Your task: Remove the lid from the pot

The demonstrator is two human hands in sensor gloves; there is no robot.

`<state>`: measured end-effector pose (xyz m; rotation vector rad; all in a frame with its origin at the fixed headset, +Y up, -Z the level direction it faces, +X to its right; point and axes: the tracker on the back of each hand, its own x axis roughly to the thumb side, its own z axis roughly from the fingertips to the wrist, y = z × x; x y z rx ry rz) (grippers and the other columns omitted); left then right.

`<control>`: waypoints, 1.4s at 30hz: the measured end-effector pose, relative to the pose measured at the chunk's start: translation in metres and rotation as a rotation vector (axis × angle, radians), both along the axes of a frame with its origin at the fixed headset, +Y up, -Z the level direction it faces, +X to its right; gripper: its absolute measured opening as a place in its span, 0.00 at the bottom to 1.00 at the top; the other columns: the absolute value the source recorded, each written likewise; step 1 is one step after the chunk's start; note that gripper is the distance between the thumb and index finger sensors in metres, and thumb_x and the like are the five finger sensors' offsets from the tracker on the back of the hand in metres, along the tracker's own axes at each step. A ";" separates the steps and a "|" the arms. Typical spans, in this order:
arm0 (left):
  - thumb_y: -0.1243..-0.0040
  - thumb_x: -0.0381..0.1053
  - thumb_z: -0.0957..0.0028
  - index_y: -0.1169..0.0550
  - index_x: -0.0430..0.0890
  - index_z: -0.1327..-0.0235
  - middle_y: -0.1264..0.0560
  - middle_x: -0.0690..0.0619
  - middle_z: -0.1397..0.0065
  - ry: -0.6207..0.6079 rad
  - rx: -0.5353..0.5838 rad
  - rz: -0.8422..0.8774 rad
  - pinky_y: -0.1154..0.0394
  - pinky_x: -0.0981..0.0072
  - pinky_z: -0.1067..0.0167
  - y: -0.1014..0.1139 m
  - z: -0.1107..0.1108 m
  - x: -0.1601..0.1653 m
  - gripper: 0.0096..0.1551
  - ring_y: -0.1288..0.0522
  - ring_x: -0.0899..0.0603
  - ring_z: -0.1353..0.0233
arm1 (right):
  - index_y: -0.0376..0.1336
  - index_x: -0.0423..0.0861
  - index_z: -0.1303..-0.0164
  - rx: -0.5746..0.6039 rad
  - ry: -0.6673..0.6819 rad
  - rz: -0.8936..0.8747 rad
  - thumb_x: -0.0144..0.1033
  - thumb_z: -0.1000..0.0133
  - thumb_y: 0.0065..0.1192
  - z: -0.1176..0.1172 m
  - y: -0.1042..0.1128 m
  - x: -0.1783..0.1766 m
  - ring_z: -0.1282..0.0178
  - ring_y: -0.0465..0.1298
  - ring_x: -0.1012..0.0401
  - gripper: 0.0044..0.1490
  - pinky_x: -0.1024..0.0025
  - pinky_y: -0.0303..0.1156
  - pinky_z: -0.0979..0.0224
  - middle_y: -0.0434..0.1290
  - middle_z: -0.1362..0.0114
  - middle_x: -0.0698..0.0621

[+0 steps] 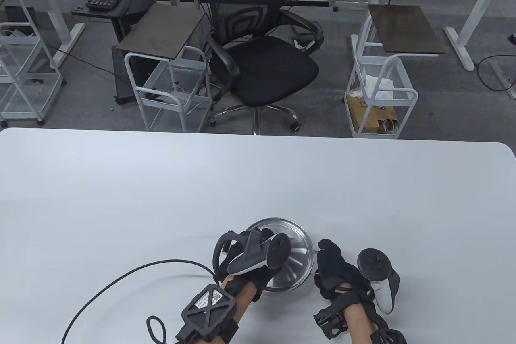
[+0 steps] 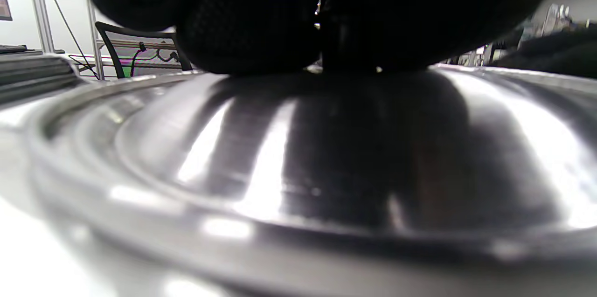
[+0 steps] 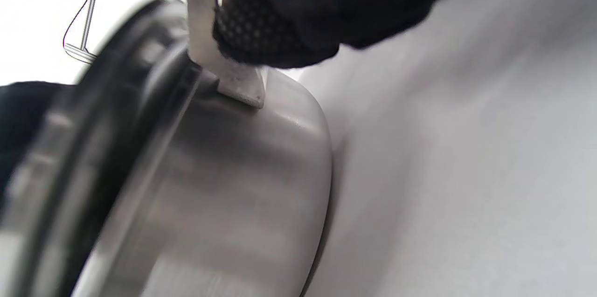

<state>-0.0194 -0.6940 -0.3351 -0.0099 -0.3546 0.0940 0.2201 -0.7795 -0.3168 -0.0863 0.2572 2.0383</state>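
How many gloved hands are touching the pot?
2. The left hand rests on top of the lid; the right hand holds the pot's side handle at its right.

A white table with rounded corners carries a steel pot near its front edge and a black cable looping left.

Left hand and its tracker cover the lid centre, lower middle; its knob is hidden. Pot wall blurred.

No legible text; only an unreadable white code label on the left wrist mount.
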 end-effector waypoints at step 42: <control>0.15 0.32 0.69 0.12 0.51 0.52 0.07 0.60 0.67 0.461 0.124 0.390 0.20 0.60 0.48 -0.032 0.051 -0.254 0.29 0.12 0.71 0.65 | 0.46 0.40 0.24 0.035 0.002 0.041 0.46 0.38 0.49 -0.001 0.001 -0.001 0.78 0.76 0.54 0.37 0.60 0.73 0.68 0.78 0.55 0.67</control>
